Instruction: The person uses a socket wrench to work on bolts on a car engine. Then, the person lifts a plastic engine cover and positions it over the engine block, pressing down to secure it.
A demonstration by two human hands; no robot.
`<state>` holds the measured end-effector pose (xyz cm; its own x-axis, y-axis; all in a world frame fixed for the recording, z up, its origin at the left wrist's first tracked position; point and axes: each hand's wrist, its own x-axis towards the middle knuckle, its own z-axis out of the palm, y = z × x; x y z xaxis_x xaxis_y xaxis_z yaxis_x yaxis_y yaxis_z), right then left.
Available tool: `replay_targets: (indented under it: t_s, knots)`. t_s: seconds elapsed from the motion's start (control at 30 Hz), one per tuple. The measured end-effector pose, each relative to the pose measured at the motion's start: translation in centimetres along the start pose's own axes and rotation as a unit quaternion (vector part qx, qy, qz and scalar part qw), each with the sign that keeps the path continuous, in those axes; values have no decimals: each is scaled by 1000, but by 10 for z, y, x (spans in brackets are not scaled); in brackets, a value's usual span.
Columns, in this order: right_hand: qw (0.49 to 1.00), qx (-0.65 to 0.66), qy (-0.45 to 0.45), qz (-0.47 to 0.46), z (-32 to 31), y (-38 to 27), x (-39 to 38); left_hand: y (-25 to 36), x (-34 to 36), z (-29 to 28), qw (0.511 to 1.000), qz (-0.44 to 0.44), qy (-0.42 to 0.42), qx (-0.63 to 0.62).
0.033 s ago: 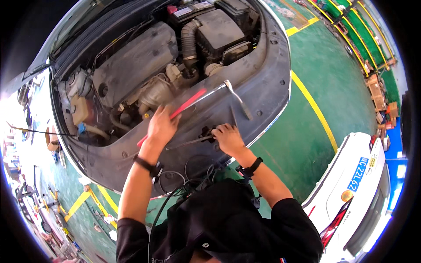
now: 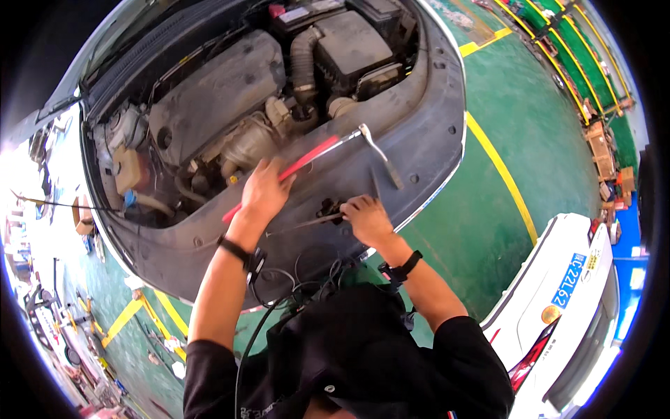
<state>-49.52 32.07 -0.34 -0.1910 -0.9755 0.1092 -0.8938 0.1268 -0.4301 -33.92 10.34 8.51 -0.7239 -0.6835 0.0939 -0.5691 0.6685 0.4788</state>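
Observation:
My left hand (image 2: 265,190) is closed around a long, slim red tool (image 2: 309,158), held slanting over the black front panel (image 2: 426,133) of an open car engine bay. Beyond the red tool's far end, a chrome ratchet wrench (image 2: 380,159) lies on the panel; whether the two touch I cannot tell. At a dark latch-like part (image 2: 328,207) in the panel's middle, my right hand (image 2: 368,222) has its fingers bent and pressed together. What they grip is hidden. A thin metal rod (image 2: 300,224) runs left from these fingers.
Behind the panel sit the grey engine cover (image 2: 216,91), a ribbed air hose (image 2: 303,63) and the air filter box (image 2: 354,43). Loose black cables (image 2: 296,283) hang at the car's front, near my body. A white car (image 2: 537,293) stands at the right.
My left hand and the red tool have shifted slightly to the right. The right hand has moved very little, its fingers still at the latch-like part.

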Motion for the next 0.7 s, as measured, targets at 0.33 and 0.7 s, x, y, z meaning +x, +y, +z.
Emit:
replay_targets:
  t_s: [0.33,0.7]
  knots:
    - [967,153,181,90,-80,46,-53,5,29,54,990,-12,-108,89]
    - [848,402,223,264,-96,62,-40,29,23,45,976,-133,-168,-37]
